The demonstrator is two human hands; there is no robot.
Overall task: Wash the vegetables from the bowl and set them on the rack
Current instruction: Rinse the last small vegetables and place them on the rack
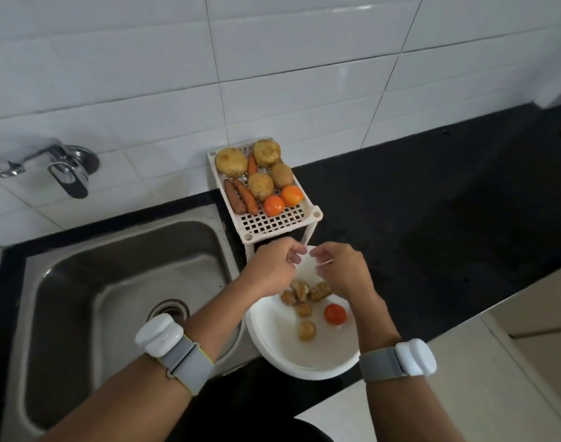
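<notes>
A white bowl (304, 371) sits on the black counter just right of the sink. In it lie a red tomato (335, 314), a small round potato (306, 330) and several knobbly ginger pieces (301, 293). Over the bowl's far edge, my left hand (272, 266) and my right hand (341, 266) meet with curled fingers, fingertips almost touching. Against the white bowl I cannot make out whether they pinch something small. Behind them stands the cream plastic rack (269, 224) holding potatoes (231, 161), carrots (245, 196) and two orange-red tomatoes (283, 200).
A steel sink (81, 282) with a round drain (169, 311) fills the left side. A chrome tap (59, 167) is fixed to the white tiled wall above it. The black counter (432, 218) stretches right of the rack. Both wrists wear grey bands with white devices.
</notes>
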